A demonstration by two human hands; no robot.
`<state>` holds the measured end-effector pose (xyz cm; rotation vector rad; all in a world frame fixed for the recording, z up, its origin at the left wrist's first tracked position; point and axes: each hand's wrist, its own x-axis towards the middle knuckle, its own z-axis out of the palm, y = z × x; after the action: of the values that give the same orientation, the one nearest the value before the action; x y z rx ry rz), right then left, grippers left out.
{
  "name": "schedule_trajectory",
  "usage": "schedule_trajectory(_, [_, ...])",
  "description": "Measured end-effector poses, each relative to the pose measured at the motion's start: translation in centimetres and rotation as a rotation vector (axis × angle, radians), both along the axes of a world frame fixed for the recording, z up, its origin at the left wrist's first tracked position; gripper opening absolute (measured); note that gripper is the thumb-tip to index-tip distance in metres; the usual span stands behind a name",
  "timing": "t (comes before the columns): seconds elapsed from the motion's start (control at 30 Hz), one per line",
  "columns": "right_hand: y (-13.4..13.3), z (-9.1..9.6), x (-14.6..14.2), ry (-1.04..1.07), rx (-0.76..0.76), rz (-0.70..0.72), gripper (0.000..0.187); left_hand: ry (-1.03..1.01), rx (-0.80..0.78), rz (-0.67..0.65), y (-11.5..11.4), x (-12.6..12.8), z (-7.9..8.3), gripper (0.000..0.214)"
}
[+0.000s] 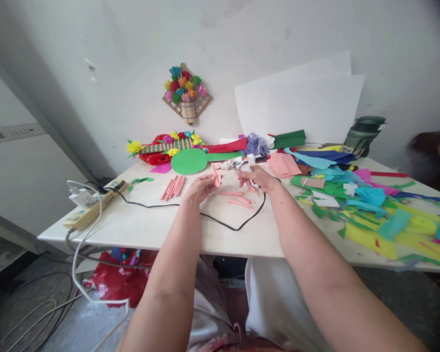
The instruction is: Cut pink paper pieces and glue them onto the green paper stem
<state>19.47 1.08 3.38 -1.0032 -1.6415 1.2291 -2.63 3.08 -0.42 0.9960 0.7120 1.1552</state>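
My left hand (pixel 201 188) is closed around a small pink paper roll (pixel 216 177), holding it upright over the white table (pixel 139 225). My right hand (pixel 257 178) grips a white glue gun (pixel 246 164) whose black cord (pixel 238 226) loops across the table toward me. The gun's tip points left toward the pink roll. Loose pink paper strips (pixel 238 198) lie on the table just below both hands. A bundle of finished pink rolls (pixel 173 187) lies to the left of my left hand.
A power strip (pixel 93 208) with plugged cables sits at the table's left edge. Coloured paper scraps (pixel 370 205) cover the right side. Paper flowers (pixel 168 144), a green disc (pixel 188 161), white sheets (pixel 308 107) and a dark jar (pixel 363 134) stand at the back.
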Motion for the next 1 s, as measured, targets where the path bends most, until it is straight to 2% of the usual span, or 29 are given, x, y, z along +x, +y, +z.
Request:
schedule_trajectory(0.47, [0.18,-0.21,0.11,-0.079,0.002,-0.034,0.043,0.031,0.016,-0.001,0.21,-0.14,-0.13,0.014])
schedule_trajectory(1.0, [0.65,-0.59,0.04,-0.015,0.014,-0.067,0.044,0.031,-0.015,-0.036,-0.07,0.01,0.14,0.015])
